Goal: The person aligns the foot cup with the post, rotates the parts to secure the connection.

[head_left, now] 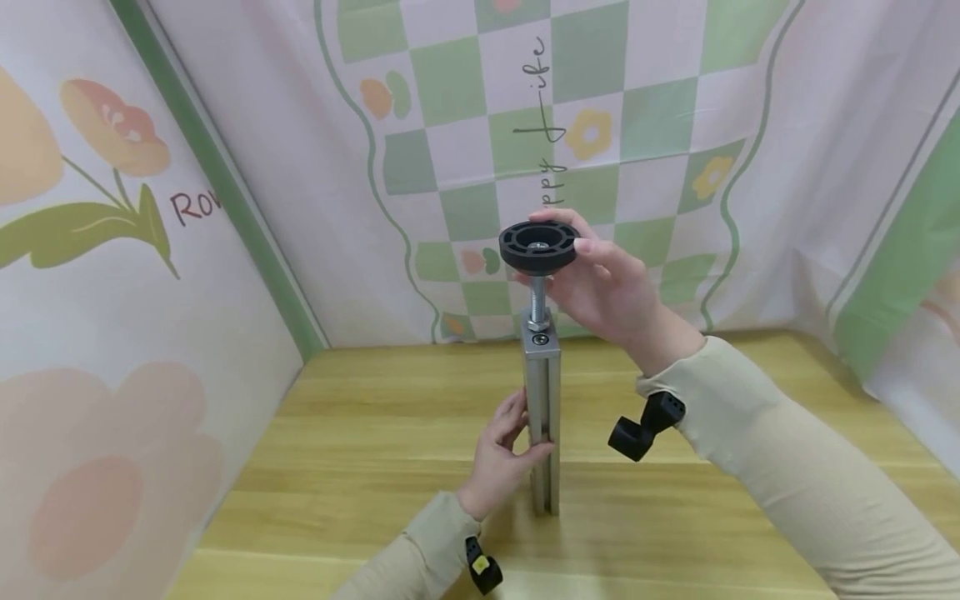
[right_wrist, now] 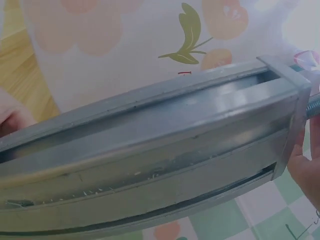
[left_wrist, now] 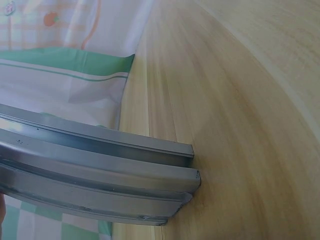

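A slotted aluminium profile (head_left: 542, 417) stands upright on the wooden table, its lower end also seen in the left wrist view (left_wrist: 100, 165). Its top carries an end plate (head_left: 540, 340) with a screw head, and a threaded rod (head_left: 537, 300) with a nut rises from it. On the rod sits a round black levelling foot (head_left: 538, 250), its ribbed face turned up. My right hand (head_left: 600, 283) grips the foot's rim between thumb and fingers. Lower down, my left hand (head_left: 498, 458) holds the profile, thumb on the near side and fingers behind it.
The wooden table (head_left: 375, 433) reaches back to a curtain (head_left: 465, 167) printed with green checks and flowers. A flowered panel (head_left: 112, 292) closes the left side. Black camera mounts are strapped to both wrists, the right mount (head_left: 647, 425) hanging beside the profile.
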A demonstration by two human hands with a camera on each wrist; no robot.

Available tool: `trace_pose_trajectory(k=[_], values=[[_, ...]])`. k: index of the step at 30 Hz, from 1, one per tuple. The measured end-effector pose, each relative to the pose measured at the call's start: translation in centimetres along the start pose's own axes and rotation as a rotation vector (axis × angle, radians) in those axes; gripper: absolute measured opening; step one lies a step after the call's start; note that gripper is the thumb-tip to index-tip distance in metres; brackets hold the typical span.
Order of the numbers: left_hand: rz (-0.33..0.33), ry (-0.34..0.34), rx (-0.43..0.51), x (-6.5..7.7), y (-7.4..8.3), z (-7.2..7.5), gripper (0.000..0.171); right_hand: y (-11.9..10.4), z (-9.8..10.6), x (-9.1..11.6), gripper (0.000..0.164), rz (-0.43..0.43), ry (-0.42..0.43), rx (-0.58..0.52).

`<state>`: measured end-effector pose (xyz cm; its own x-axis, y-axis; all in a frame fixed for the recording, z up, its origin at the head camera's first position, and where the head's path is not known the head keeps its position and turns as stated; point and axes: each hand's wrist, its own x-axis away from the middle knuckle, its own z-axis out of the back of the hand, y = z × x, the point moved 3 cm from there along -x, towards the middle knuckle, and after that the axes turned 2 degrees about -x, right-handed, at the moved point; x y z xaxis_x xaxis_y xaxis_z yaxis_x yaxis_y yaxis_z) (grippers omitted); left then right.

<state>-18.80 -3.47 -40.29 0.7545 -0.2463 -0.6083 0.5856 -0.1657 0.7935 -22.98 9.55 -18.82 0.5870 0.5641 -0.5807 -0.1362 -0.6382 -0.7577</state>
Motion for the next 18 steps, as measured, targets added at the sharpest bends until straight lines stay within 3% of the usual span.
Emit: trace_pose_trajectory(k=[6, 18], values=[[0.046, 0.01, 0.02, -0.01, 0.2, -0.02, 0.068, -0.28, 0.27, 0.14, 0.029, 0.052, 0.027, 0.104], [0.053, 0.004, 0.023, -0.04, 0.16, -0.02, 0.068, -0.66, -0.34, 0.69, 0.025, 0.085, 0.254, 0.261]])
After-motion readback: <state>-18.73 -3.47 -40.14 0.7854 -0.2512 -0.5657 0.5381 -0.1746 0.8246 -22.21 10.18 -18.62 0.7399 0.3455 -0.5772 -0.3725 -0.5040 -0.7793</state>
